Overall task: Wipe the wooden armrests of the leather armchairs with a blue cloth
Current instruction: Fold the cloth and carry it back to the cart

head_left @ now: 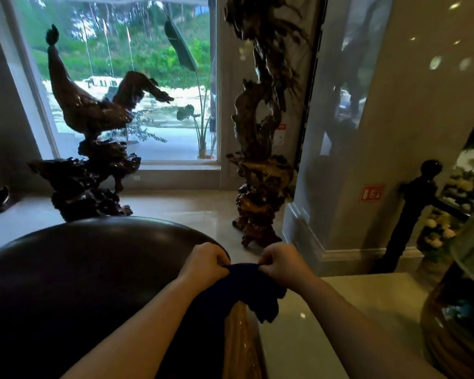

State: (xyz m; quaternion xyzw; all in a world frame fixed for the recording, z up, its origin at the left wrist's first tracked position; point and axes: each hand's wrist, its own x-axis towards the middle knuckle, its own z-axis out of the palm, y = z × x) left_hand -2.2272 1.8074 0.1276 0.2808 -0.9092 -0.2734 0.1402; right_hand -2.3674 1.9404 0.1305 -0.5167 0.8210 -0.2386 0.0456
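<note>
Two bare forearms are reaching forward over the dark leather armchair [88, 269]. The left hand [204, 262] and right hand [281, 262] are each pinching the top edge of the blue cloth [246, 288], which is hanging bunched over the glossy wooden armrest [241, 340].

left hand [204, 265]: bare, no glove, ring or watch visible, knuckles rounded toward the far side | left forearm: bare to the near edge, no sleeve visible | right hand [281, 265]: bare, no glove or jewellery visible | right forearm: bare to the near right edge, no sleeve visible
</note>
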